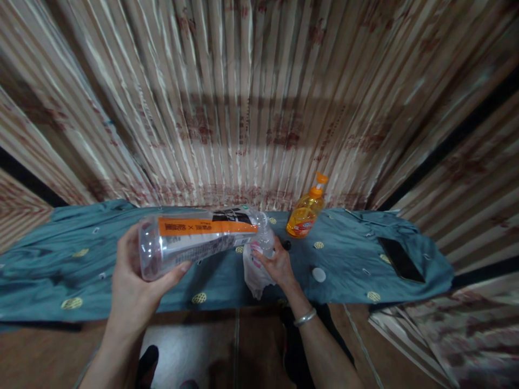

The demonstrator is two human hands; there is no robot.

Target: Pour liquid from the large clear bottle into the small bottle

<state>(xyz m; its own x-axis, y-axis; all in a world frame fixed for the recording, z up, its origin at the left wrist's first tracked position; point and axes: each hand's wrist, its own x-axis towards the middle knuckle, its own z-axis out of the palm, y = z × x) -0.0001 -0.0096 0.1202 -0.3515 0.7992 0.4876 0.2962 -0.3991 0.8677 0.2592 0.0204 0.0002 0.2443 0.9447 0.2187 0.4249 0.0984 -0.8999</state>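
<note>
My left hand [138, 278] is wrapped round the base end of a large clear plastic bottle [203, 232] with an orange and black label. The bottle lies almost level in the air, its neck pointing right. At that neck, my right hand [279, 262] is closed on a small clear plastic bottle [265, 240]. The two mouths meet or nearly meet; I cannot tell which. Whitish crumpled plastic [256, 278] with pink print hangs below the small bottle, its kind unclear. No liquid can be made out in the large bottle.
An orange pump bottle [305, 216] stands behind my right hand. A white round cap [319, 274] and a small dark object [287, 245] lie nearby. To the right is a black phone [401, 259]. A teal cloth [344, 254] covers the narrow table, with patterned curtains [259, 108] behind.
</note>
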